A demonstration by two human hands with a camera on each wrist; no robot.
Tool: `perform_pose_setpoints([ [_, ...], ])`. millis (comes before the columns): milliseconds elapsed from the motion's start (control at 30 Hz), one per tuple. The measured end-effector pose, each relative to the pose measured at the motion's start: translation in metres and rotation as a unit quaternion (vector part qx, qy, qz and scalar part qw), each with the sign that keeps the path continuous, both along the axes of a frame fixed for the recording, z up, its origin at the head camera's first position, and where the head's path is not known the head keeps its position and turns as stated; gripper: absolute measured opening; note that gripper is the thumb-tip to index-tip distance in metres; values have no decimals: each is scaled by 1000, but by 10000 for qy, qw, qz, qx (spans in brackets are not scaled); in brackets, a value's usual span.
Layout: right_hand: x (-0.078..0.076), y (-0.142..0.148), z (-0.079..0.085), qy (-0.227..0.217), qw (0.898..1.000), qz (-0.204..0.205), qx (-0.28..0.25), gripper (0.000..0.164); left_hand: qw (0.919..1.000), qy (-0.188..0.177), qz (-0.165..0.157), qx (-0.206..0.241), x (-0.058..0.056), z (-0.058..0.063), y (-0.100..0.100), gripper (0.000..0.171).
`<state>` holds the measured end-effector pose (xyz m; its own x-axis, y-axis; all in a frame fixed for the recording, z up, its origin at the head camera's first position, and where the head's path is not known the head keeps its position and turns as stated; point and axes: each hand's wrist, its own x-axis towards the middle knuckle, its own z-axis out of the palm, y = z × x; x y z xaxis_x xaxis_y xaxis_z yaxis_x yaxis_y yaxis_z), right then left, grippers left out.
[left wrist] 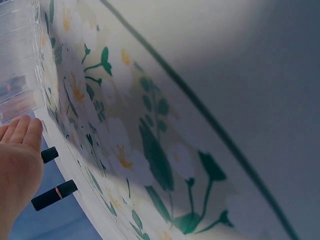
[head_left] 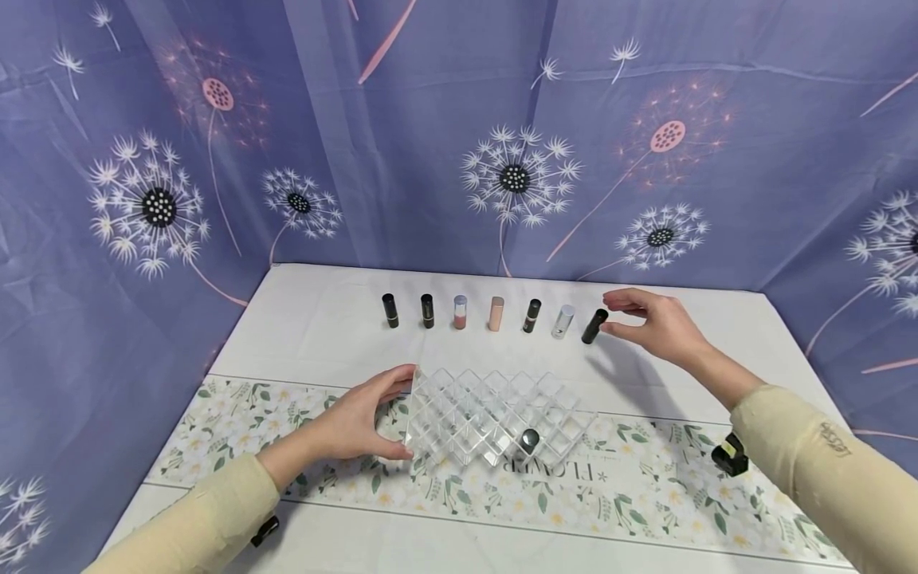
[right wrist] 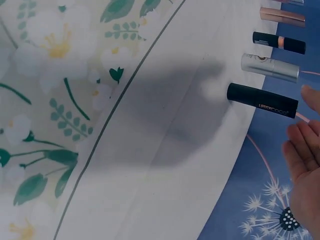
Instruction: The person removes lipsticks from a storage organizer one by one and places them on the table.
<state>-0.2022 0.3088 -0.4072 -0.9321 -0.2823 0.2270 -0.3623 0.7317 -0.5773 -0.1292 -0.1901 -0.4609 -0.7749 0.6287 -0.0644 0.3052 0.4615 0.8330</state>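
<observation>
My left hand (head_left: 351, 418) is at the left end of a clear lipstick organizer (head_left: 488, 414) with diamond-shaped compartments. Its fingertips are at the far corner and the thumb at the near one, with the fingers fairly straight in the left wrist view. One black-topped lipstick (head_left: 529, 440) stands in a compartment near the organizer's front right. Beside the rightmost black lipstick (head_left: 594, 327), my right hand (head_left: 660, 323) has thumb and fingers spread apart. In the right wrist view that black tube (right wrist: 262, 100) stands upright with its lettering visible, the fingertips right by its top.
Left of that tube, a row of lipsticks includes a silver one (head_left: 562, 321), a pink one (head_left: 496, 314), a clear-capped one (head_left: 460, 312) and several black ones (head_left: 427, 311). A flower-patterned strip (head_left: 645, 478) crosses the white table. A blue dandelion curtain (head_left: 416, 159) hangs behind.
</observation>
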Motion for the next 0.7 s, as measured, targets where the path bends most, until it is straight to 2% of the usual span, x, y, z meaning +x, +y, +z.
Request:
perform_pose_setpoints([
  [433,15,-3,18,75,9999,24,73,45,10000,29,16,7,0,-1,0,121],
  [700,25,-14,24,251,9993,268,-35,44,10000,30,34,-2,-1,0,0,121],
])
